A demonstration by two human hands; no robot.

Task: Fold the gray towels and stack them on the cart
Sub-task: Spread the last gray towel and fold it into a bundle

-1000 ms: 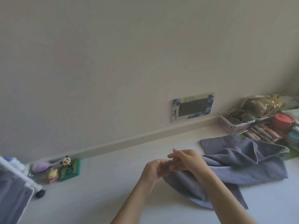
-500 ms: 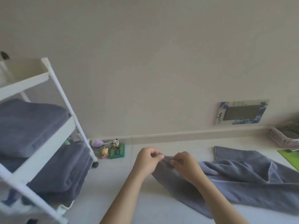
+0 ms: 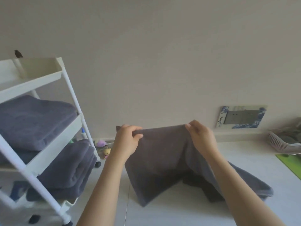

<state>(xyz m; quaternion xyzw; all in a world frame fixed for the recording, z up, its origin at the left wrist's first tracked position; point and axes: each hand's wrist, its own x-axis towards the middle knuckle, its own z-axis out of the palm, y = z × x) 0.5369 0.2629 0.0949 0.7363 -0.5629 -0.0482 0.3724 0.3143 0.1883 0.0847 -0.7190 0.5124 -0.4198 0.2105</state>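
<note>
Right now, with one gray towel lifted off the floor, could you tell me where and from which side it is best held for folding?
Hold the gray towel along its raised top edge, near the two corners, coming from above. The left hand and right hand already pinch that edge, which runs taut between them while the rest hangs and trails on the floor, so it should likely spread flat.

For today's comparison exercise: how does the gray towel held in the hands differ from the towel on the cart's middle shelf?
The held towel hangs unfolded, pinched along its top edge by the left hand and right hand; the shelf towel lies folded, untouched. The held towel trails onto the floor; the shelf towel rests on the cart. Both are gray.
</note>
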